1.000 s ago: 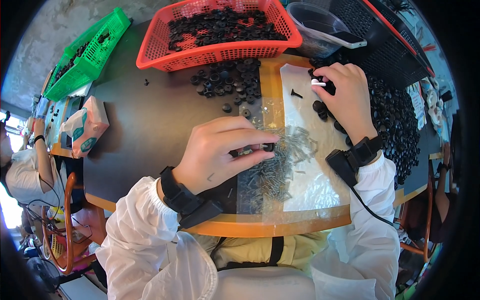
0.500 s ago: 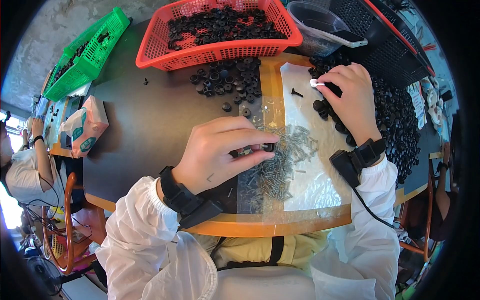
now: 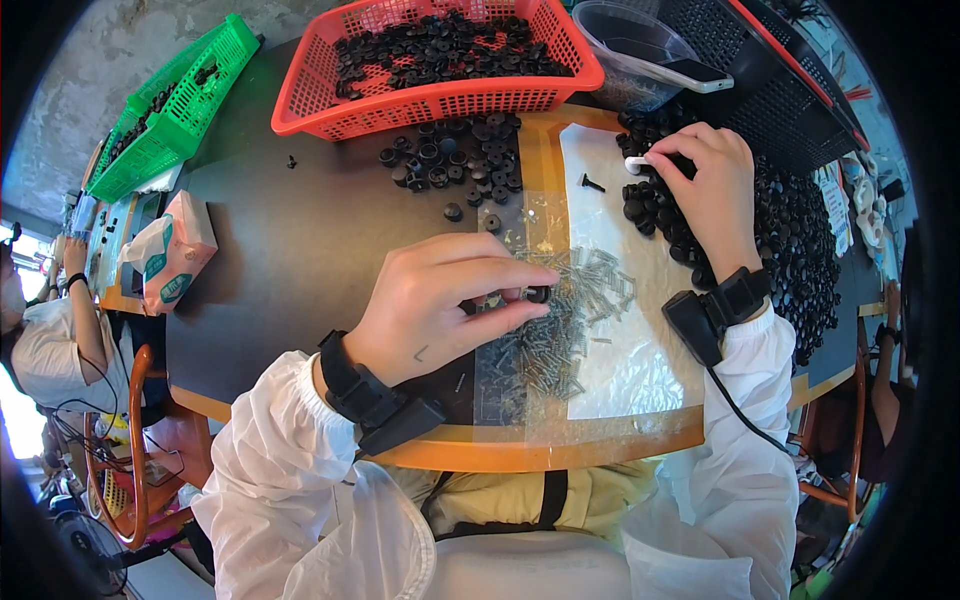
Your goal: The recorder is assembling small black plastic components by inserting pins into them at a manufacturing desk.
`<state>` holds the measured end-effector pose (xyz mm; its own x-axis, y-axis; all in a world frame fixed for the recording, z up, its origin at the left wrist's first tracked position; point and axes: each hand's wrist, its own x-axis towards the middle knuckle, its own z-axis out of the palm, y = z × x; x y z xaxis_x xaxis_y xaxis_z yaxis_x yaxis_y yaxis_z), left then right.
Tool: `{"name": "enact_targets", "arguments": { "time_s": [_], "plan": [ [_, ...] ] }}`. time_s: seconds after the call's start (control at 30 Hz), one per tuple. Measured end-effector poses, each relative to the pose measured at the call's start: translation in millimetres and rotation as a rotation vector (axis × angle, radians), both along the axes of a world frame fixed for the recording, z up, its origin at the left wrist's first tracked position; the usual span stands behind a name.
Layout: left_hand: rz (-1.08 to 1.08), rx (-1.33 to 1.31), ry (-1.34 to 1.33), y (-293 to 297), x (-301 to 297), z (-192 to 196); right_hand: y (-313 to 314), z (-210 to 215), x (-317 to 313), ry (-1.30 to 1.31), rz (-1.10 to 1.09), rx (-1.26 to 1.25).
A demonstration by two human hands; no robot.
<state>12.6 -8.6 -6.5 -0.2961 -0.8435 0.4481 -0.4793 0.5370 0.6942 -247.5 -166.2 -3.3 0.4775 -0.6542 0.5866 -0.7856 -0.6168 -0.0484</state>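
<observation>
Thumb and fingers of the left hand [image 3: 430, 290] pinch a small black piece [image 3: 538, 294] over a spread of thin metal bits [image 3: 553, 350]; taking that spread as the middle of a clock dial with 12 away from the person, this hand lies at 9 to 10 o'clock. Toward 1 o'clock the right hand [image 3: 712, 190] grips a short white piece [image 3: 636, 163] between thumb and forefinger, beside a heap of black parts [image 3: 790, 260] that runs round to 2 o'clock. A plastic sheet [image 3: 640, 375] lies at 3 o'clock, a loose black stemmed part [image 3: 592, 183] rests on it near 12, and at 11 sits a scatter of black caps [image 3: 497, 153] with a red basket [image 3: 440, 108] beyond. The step in hand looks like holding one part ready in the left while the right handles the white piece at the heap's edge; the next move seems to call for a light, exact fingertip grip on the right and a steady pinch on the left, though how firmly either squeezes, and what else the left fingers hide, I cannot tell
</observation>
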Motion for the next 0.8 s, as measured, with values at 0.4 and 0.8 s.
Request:
{"name": "enact_targets", "arguments": {
  "time_s": [0.4, 0.8],
  "plan": [
    [-0.016, -0.030, 0.006, -1.3, 0.4, -2.6, 2.6, 1.3, 3.0, -0.028, 0.043, 0.008],
    [-0.001, 0.022, -0.007, 1.2, 0.3, 2.3, 11.7, -0.8, -2.1, -0.026, 0.104, 0.051]
  ]
}}
